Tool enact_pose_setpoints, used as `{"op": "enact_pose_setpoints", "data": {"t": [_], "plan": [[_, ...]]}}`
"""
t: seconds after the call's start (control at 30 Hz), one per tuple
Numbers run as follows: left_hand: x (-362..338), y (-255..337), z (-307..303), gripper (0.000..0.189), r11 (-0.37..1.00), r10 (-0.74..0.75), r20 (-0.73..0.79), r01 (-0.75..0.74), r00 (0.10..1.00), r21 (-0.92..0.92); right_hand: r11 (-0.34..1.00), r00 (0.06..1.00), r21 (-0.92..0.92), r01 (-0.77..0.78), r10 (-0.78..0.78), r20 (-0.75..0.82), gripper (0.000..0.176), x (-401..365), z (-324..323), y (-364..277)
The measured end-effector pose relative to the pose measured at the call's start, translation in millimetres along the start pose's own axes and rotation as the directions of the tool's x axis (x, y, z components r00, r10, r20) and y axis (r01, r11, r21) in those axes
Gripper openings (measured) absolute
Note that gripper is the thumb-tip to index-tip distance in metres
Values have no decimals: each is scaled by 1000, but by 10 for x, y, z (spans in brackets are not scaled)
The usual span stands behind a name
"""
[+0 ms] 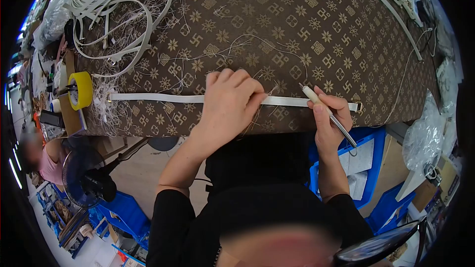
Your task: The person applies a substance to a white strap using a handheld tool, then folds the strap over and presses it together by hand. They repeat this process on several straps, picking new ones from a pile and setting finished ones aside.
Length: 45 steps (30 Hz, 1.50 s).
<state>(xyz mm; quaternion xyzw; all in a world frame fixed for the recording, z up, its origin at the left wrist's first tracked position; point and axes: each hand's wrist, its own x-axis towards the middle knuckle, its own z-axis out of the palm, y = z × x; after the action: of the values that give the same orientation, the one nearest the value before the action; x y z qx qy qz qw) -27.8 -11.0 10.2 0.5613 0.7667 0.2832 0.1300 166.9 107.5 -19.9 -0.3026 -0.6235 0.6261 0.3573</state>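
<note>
Left hand: knuckles up, fingers bent, resting on the white strap near its middle; whether it pinches the strap is hidden.
Right hand: closed around a pen-like tool, white tip on the strap, metal shaft slanting down and right.
Hands: apart, both on the strap.
Strap: flat along the near edge of the patterned table, long axis left to right, a buckle at its right end.
Blue bin: below the right hand, holding white sheets.
Tape roll: yellow, at the left edge.
</note>
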Motion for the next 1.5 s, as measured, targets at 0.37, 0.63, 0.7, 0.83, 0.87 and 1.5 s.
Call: {"op": "enact_pose_setpoints", "data": {"t": [0.37, 0.63, 0.7, 0.83, 0.87, 1.5], "plan": [[-110, -396, -326, 24, 980, -77, -320, 130, 944, 150, 987, 994, -125, 102, -94, 62, 14, 10, -30, 57], [-325, -361, -392, 27, 975, 27, -78, -9, 997, 220, 999, 999, -30, 34, -34, -5, 17, 16, 8, 19], [-318, -404, -338, 23, 967, 64, -90, -40, 994, 252, 999, 999, -43, 33, -33, 5, 17, 22, 13, -1], [-237, -408, -330, 12, 951, 133, -109, -96, 985, 293, 997, 998, 58, 52, -50, -39, 16, 78, -14, -51], [-215, -425, -336, 12, 951, 135, -113, -97, 984, 293, 996, 995, 33, 88, -86, -53, 16, 107, -25, -51], [-82, -243, -429, 10, 995, 78, 87, -72, 993, -75, 914, 961, -298, 275, -255, 104, 19, 337, 22, -29]]}}
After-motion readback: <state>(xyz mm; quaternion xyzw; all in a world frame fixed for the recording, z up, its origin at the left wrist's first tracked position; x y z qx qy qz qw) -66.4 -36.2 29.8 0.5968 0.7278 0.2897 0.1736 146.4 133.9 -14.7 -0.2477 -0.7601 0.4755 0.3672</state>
